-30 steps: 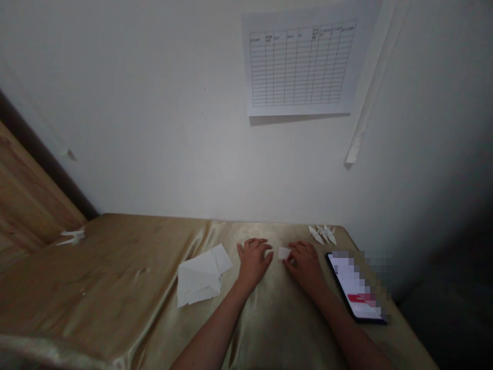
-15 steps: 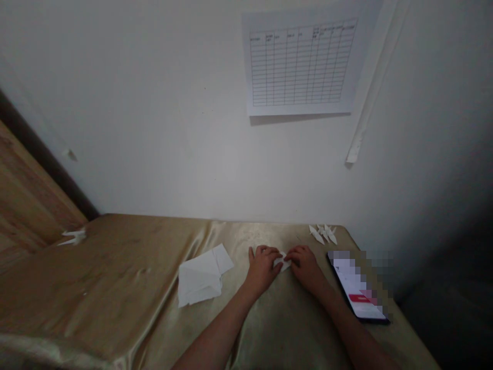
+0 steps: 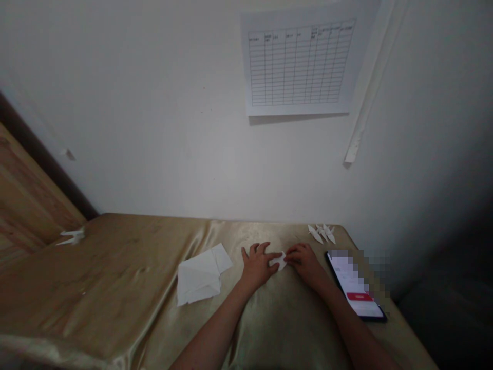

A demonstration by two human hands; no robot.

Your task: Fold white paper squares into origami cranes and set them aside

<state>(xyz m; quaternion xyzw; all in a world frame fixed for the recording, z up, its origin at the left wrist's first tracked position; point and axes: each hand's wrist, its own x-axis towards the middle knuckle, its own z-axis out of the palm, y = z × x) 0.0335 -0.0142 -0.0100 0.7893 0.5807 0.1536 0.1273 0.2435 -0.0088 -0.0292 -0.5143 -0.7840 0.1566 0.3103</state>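
A small folded piece of white paper (image 3: 279, 261) lies low over the cloth between my two hands, partly covered by fingertips. My left hand (image 3: 259, 265) has its thumb and index finger on the paper's left side, while its other fingers spread out over the cloth. At the right edge, the bent fingertips and thumb of my right hand (image 3: 304, 263) pinch the paper. To the left of my hands rests a loose pile of white paper sheets (image 3: 200, 275). Several folded paper cranes (image 3: 322, 233) sit beyond my right hand, near the table's back corner.
A phone (image 3: 356, 288) with a lit, partly blurred screen lies right of my right forearm. Gold satin cloth (image 3: 115, 277) covers the table, which meets a white wall. Another white folded paper (image 3: 72, 236) is at the far left. A printed chart (image 3: 298, 64) hangs above.
My left hand has shifted slightly left and its fingers have spread wider, uncovering more of the paper. My right hand keeps its pinch, nearly in place.
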